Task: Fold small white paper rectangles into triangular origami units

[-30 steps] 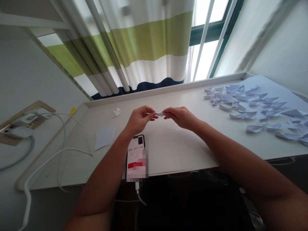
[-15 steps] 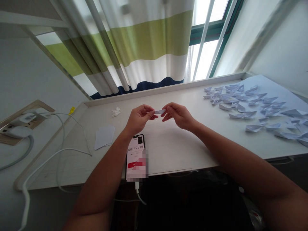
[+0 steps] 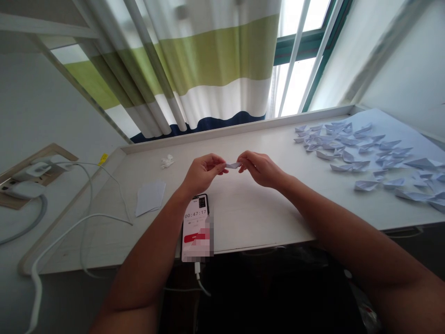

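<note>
A small folded paper boat is held above the middle of the white desk. My left hand pinches its left end between thumb and fingers. At the other end, my right hand grips the tip, its fingers bent around it. Fingertips partly cover both ends of the paper. Many similar white paper boats lie spread over the right part of the desk. To the left of my left forearm rests a small stack of white paper sheets.
A phone showing a timer lies by the front edge, its charging cable hanging down. Crumpled white paper sits at the back left. White cables run from a power socket across the left side. A curtain hangs behind.
Both hands have shifted slightly, and the fingers of my right hand have closed in more around the boat's right end. The boat now looks a little more bent upward at its tips.
</note>
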A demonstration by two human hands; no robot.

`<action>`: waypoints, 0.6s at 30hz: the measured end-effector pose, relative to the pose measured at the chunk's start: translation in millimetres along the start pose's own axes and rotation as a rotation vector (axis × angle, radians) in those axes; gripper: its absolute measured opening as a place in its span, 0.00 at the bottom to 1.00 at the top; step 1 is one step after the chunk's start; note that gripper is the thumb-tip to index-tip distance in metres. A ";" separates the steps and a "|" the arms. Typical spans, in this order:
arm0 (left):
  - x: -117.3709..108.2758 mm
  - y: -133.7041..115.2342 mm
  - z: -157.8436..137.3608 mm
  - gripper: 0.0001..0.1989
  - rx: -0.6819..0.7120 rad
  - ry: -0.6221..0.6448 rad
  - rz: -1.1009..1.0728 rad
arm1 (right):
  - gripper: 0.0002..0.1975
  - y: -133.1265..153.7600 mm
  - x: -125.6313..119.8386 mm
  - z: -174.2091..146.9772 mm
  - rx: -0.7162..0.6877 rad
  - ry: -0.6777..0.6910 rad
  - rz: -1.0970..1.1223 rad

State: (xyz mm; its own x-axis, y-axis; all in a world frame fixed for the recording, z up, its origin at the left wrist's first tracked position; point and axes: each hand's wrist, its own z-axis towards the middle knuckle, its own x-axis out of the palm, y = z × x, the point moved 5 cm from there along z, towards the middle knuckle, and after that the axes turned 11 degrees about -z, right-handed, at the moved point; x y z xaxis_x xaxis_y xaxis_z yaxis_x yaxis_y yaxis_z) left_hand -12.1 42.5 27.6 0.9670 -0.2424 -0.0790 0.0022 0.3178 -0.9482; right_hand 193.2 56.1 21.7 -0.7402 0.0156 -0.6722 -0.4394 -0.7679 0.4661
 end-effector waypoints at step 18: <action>1.3 0.7 -1.1 0.14 -0.006 0.026 0.050 | 0.19 -5.6 7.8 -0.3 0.154 -0.010 0.135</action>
State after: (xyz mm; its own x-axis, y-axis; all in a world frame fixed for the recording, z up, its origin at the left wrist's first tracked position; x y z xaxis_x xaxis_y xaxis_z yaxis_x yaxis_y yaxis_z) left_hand -11.2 41.4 26.5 0.9588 -0.2503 -0.1344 -0.0477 0.3243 -0.9448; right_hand 190.0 60.3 13.6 -0.8025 -0.0742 -0.5920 -0.4077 -0.6562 0.6349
